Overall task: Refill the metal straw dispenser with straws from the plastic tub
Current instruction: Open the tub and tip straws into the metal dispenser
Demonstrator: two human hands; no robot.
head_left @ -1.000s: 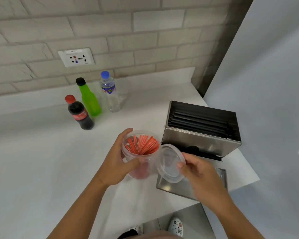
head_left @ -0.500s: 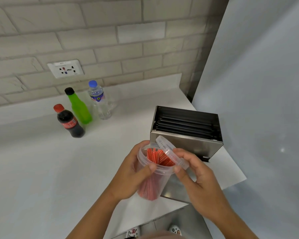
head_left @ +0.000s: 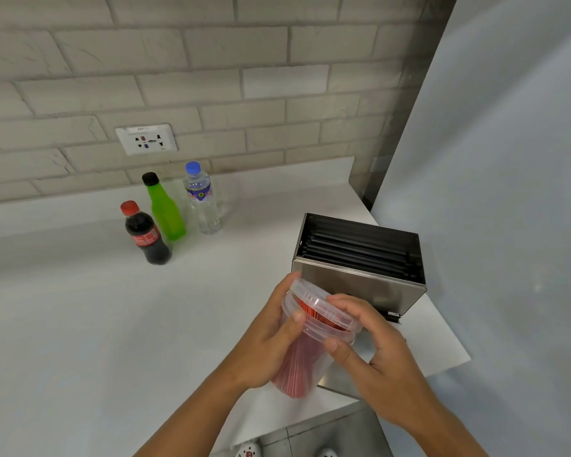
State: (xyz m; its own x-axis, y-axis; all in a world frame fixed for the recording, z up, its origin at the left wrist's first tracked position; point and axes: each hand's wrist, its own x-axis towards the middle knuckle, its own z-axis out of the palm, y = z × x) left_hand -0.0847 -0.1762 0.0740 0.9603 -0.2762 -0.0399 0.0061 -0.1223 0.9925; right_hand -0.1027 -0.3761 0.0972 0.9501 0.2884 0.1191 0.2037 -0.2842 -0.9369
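A clear plastic tub point(head_left: 305, 354) full of red straws is lifted off the counter and tilted toward the right. My left hand point(head_left: 266, 338) grips its side. My right hand point(head_left: 373, 347) holds the clear lid point(head_left: 320, 305) against the tub's rim, thumb under the rim and fingers on top. Just behind the tub stands the metal straw dispenser point(head_left: 360, 278), its top open, with black straws point(head_left: 360, 252) lying across the inside.
Three bottles stand at the back left of the white counter point(head_left: 80, 324): a cola bottle point(head_left: 145, 235), a green bottle point(head_left: 165, 212) and a water bottle point(head_left: 201, 199). A wall socket point(head_left: 145, 138) sits above them. The counter's edge runs close on the right and front.
The lid was held off to the tub's right a second ago; my right hand has brought it over the tub's mouth, where it now lies on the rim. The tub was raised and tilted.
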